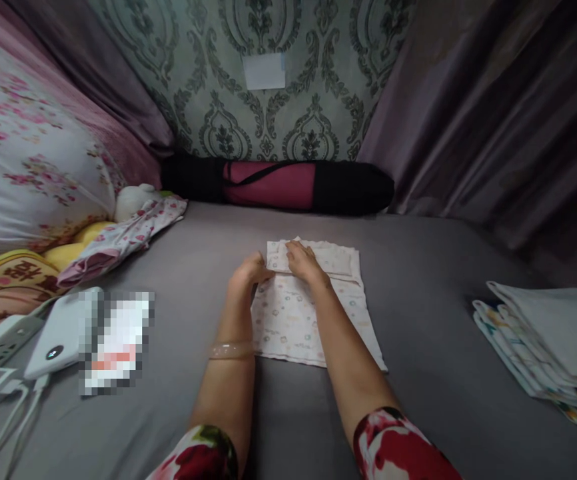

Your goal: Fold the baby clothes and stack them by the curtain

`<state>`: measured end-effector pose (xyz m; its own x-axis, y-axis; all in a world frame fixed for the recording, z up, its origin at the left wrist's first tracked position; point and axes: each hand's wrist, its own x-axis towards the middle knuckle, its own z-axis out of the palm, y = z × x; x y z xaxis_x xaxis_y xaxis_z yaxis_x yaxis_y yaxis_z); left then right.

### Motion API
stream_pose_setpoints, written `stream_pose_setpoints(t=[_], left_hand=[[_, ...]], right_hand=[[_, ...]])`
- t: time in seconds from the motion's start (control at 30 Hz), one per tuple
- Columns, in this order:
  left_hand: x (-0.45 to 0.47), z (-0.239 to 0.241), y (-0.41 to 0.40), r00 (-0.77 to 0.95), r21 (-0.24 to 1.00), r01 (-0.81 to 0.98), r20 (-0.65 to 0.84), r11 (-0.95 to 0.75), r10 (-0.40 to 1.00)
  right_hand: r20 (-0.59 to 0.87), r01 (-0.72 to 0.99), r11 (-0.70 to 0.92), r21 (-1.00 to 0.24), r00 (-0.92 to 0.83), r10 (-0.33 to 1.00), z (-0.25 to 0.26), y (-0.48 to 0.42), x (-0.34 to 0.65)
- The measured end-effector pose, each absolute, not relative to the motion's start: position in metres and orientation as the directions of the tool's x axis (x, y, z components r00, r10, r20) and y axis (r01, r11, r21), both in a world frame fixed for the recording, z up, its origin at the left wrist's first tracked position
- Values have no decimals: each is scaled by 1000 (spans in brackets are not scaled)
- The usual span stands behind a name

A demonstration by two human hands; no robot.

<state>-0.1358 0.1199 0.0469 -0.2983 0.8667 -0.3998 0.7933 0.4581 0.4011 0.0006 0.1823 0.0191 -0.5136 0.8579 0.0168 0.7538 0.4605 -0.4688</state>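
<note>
A white cloth (288, 320) with a small coloured print lies on the grey sheet in front of me, its far part folded over toward me in a band. My left hand (253, 269) is at the left end of this band, fingers bent and thumb over the edge, seemingly pinching the cloth; its fingertips are partly hidden. On top of the band rests my right hand (307, 261), palm down with the fingers stretched out. A pale bangle (231, 350) circles my left wrist.
Folded cloths (553, 333) are stacked at the right. A black and pink long bag (273, 185) lies along the wall. To the left are a power bank (66, 333), a power strip (8, 340), cables, a blurred-out item (118, 340), a printed garment (123, 237) and plush toys.
</note>
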Motion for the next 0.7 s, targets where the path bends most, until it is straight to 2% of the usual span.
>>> stream_pose_setpoints(t=[0.3, 0.6, 0.67, 0.7], left_hand=[[-150, 36, 124, -317, 321, 826, -416, 464, 852], [-154, 43, 118, -328, 296, 818, -464, 493, 823], [-154, 45, 118, -336, 321, 817, -409, 478, 848], [-153, 46, 119, -347, 357, 815, -330, 456, 878]], right_hand=[[47, 758, 526, -387, -553, 832, 7, 166, -25], [89, 797, 504, -333, -506, 858, -7, 160, -34], [70, 784, 509, -356, -521, 851, -4, 163, -32], [69, 779, 507, -369, -521, 851, -2, 165, -30]])
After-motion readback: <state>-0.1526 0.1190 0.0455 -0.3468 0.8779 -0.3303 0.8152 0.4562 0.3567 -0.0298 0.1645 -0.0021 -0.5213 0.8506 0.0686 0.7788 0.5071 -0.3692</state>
